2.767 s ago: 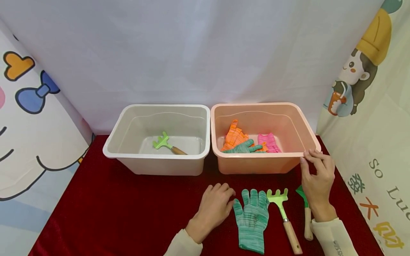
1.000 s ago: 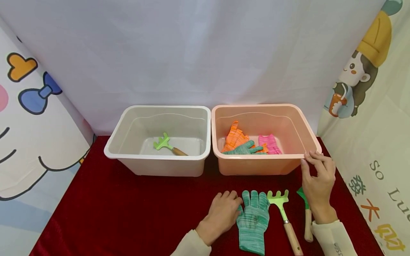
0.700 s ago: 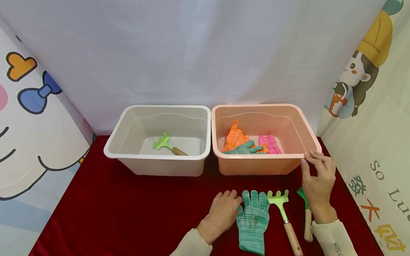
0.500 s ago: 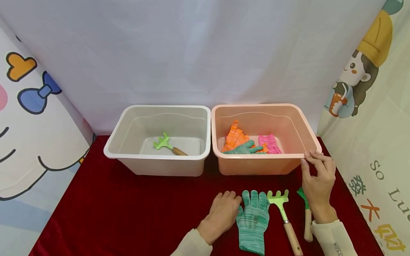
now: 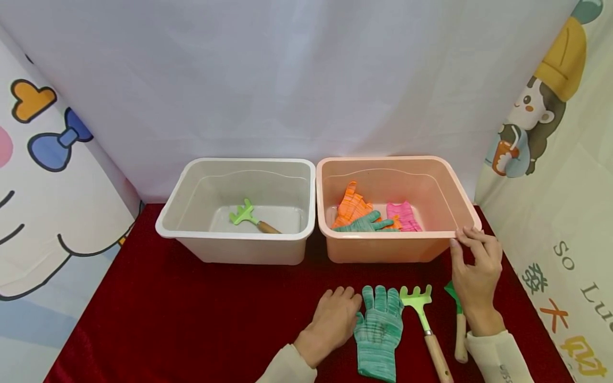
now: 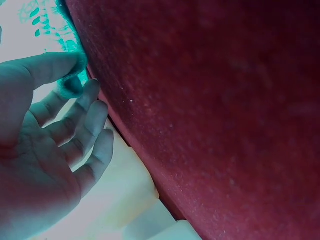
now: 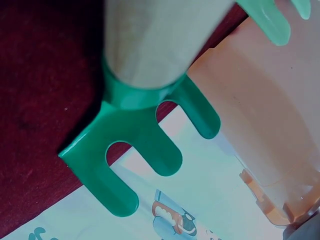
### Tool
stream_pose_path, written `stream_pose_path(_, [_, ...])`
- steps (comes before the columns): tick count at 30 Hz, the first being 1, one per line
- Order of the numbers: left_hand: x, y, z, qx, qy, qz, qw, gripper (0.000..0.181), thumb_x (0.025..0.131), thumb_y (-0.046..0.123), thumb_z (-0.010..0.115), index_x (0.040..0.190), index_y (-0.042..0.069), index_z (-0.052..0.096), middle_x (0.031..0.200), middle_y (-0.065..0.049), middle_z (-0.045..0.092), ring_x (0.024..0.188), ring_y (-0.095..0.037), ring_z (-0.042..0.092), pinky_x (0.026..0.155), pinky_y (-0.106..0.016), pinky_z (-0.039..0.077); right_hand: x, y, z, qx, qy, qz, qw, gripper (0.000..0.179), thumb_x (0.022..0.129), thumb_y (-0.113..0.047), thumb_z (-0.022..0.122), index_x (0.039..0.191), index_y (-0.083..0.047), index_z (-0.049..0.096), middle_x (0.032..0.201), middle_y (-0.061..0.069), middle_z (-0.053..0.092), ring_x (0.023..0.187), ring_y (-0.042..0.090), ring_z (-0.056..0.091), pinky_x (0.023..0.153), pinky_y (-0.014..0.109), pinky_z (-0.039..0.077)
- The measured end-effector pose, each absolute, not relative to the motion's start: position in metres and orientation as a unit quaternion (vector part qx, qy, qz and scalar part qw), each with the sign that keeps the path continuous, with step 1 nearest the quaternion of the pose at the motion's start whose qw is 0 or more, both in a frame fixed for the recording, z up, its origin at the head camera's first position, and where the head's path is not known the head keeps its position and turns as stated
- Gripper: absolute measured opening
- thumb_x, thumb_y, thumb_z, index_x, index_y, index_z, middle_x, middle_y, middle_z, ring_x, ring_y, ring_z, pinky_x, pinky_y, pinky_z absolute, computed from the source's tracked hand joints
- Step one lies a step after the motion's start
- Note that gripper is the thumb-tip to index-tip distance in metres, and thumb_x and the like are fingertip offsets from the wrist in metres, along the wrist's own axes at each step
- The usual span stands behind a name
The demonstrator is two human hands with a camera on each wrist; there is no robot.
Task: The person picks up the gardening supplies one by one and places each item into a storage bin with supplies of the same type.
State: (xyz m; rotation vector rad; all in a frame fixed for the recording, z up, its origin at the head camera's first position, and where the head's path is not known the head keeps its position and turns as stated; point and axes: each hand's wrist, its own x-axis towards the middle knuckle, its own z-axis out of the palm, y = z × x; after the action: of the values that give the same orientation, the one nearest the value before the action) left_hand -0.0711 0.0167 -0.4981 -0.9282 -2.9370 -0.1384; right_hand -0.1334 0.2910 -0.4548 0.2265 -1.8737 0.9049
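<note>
White plastic tub (image 5: 239, 250), at 9 o'clock in the head view, holds a light-green fork (image 5: 246, 214). Toward 6 o'clock, the left hand (image 5: 331, 319) has moved right and now pinches the thumb of the green glove (image 5: 378, 343), so that glove is held, though it lies unlifted on the tabletop (image 5: 191, 319) at 5 o'clock. At 3 o'clock, the peach tub (image 5: 383, 249) contains other gloves (image 5: 351, 206); at 4 o'clock the right hand (image 5: 476, 274) grips its near right corner.
</note>
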Motion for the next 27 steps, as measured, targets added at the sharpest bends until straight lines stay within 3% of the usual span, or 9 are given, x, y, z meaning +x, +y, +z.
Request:
stream_pose_path(17, [-0.0711,0.0147,-0.4963,-0.3,-0.949,-0.075,0.064,0.007,0.083,0.021,0.065,0.089,0.021,0.061,0.085,0.007,0.058,0.079,-0.012,0.054,0.067,-0.025,0.041,-0.1329,0.2908,-0.4546,0.089,-0.777,0.376,0.497,0.02,0.077,-0.001,0.072,0.096,0.003,0.07,0.103,0.019,0.061,0.105,0.034,0.051,0.095,0.034,0.037])
stream_pose_path(27, [-0.0718,0.0124,-0.4926,-0.309,-0.943,-0.08,0.095,0.01,0.08,0.019,0.071,0.083,0.023,0.062,0.08,0.009,0.058,0.075,-0.011,0.053,0.063,-0.023,0.037,-0.1316,0.2903,-0.4541,0.083,-0.785,0.372,0.489,0.021,0.078,-0.002,0.072,0.098,0.003,0.07,0.103,0.019,0.06,0.106,0.033,0.05,0.095,0.034,0.036])
